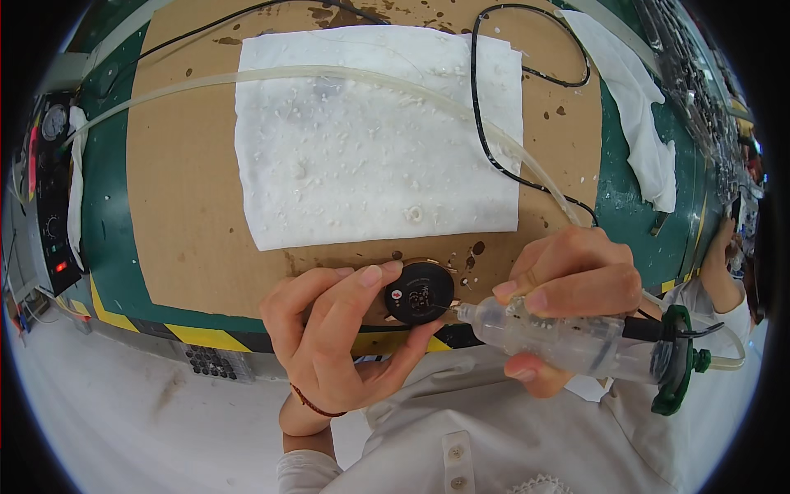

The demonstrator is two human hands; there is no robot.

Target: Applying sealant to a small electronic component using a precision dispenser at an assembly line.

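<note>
My left hand pinches a round black watch case by its edge, between fingertips above and thumb below. Its dark face with small markings is turned up toward me. In my right hand lies a clear glue dispensing syringe, fingers wrapped round the barrel. The syringe's thin needle points left, its tip at the right part of the dark face; whether it touches, I cannot tell. A green cap with an air hose closes the syringe's back end.
A white cloth dotted with whitish glue blobs lies on brown cardboard over a green table. A pale hose and a black cable cross it. At left stands a black dispenser controller; at right, another person's arm.
</note>
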